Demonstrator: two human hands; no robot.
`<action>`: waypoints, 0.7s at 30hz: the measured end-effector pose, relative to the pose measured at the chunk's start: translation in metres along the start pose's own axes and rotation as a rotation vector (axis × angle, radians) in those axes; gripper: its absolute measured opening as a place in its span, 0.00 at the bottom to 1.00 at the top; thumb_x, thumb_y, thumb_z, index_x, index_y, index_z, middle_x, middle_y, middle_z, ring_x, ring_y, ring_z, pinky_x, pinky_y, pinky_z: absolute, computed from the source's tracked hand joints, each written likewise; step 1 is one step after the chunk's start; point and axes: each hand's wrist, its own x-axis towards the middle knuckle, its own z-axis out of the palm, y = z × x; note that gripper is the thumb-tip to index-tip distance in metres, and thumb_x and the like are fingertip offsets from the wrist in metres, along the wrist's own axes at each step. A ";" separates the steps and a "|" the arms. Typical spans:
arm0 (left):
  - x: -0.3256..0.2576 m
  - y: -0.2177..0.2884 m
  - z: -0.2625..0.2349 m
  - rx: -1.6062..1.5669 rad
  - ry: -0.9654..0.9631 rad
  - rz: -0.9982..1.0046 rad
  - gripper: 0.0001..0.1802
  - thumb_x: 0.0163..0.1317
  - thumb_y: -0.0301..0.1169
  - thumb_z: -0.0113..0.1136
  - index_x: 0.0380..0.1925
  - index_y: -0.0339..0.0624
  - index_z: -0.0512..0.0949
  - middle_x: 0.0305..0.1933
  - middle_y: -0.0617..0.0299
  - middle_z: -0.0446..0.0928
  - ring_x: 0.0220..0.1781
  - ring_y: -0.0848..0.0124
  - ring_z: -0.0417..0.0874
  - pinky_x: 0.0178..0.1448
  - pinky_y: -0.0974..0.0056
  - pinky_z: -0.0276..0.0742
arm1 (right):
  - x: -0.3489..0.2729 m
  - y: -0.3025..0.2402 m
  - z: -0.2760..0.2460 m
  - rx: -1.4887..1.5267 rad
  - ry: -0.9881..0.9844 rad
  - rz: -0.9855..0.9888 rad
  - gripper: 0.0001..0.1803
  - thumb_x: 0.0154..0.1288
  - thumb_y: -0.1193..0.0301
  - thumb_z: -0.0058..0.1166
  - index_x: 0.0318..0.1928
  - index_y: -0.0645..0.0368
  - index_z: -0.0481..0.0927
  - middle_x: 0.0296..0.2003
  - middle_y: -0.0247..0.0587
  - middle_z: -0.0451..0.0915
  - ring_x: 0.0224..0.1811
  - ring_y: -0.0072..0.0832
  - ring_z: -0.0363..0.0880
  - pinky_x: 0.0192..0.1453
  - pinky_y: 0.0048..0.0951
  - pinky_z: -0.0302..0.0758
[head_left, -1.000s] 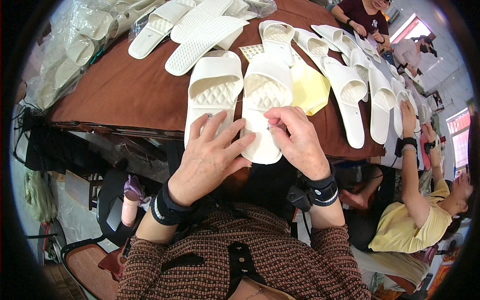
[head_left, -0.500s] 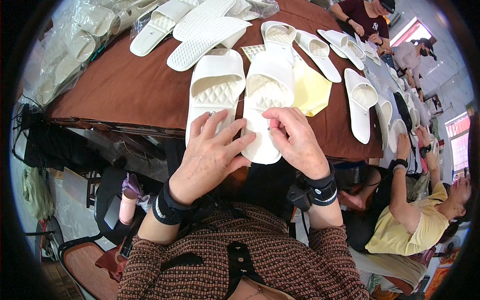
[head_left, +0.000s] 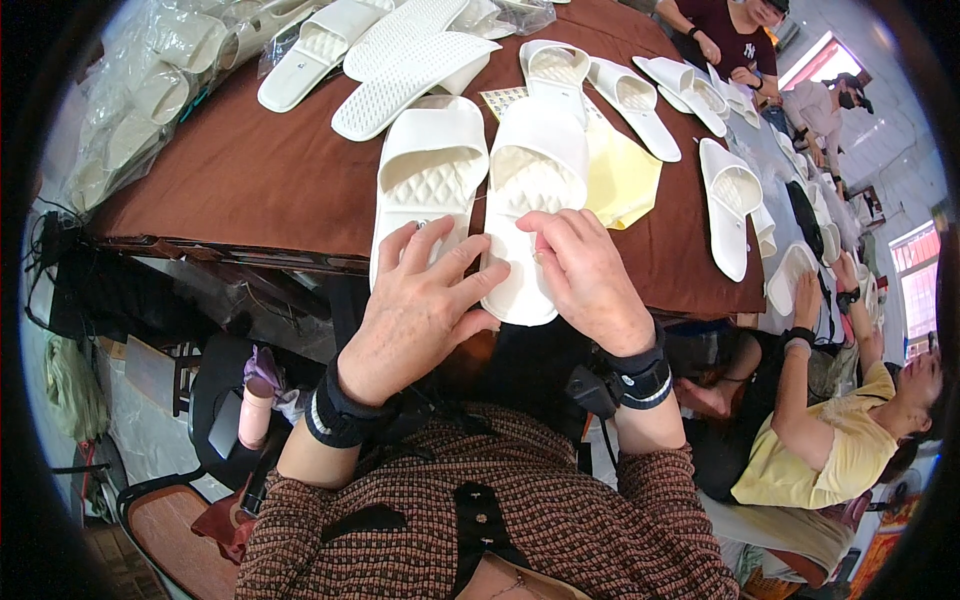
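Where fingers (head_left: 440,265) rest, slippers (head_left: 480,180) (white), yellow sheet (head_left: 622,175)

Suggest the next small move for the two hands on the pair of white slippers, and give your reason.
Probably lift the pair clear: the left hand and right hand already cover the heels of the white slippers, which overhang the edge of the brown table.

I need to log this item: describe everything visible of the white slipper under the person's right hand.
The white slipper is an open-toed slide of smooth, foam-like material, with a broad plain strap and a quilted diamond footbed. It lies sole down, heel end overhanging the edge of the brown table toward the person, beside a matching slipper. The right hand covers its heel; the left hand fingertips touch its side. A yellow sheet lies beside it.
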 end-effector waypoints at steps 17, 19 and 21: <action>0.001 0.000 -0.001 -0.019 0.007 0.002 0.28 0.46 0.41 0.73 0.52 0.55 0.80 0.62 0.66 0.75 0.66 0.55 0.69 0.69 0.48 0.60 | -0.001 0.004 -0.001 0.044 0.032 -0.023 0.18 0.59 0.83 0.51 0.51 0.61 0.73 0.36 0.47 0.75 0.41 0.44 0.75 0.48 0.41 0.73; 0.004 0.002 -0.004 -0.016 -0.005 0.006 0.29 0.46 0.40 0.73 0.52 0.55 0.80 0.62 0.66 0.75 0.66 0.54 0.69 0.69 0.48 0.60 | 0.000 0.004 -0.005 -0.078 -0.009 -0.073 0.18 0.59 0.82 0.50 0.51 0.62 0.73 0.36 0.47 0.74 0.41 0.42 0.74 0.49 0.39 0.73; 0.005 0.004 -0.006 -0.011 -0.008 0.016 0.29 0.45 0.40 0.73 0.52 0.55 0.80 0.62 0.66 0.75 0.66 0.54 0.69 0.69 0.48 0.60 | -0.001 0.002 -0.004 -0.122 0.005 -0.110 0.19 0.57 0.83 0.51 0.51 0.63 0.74 0.36 0.47 0.75 0.41 0.44 0.74 0.49 0.40 0.73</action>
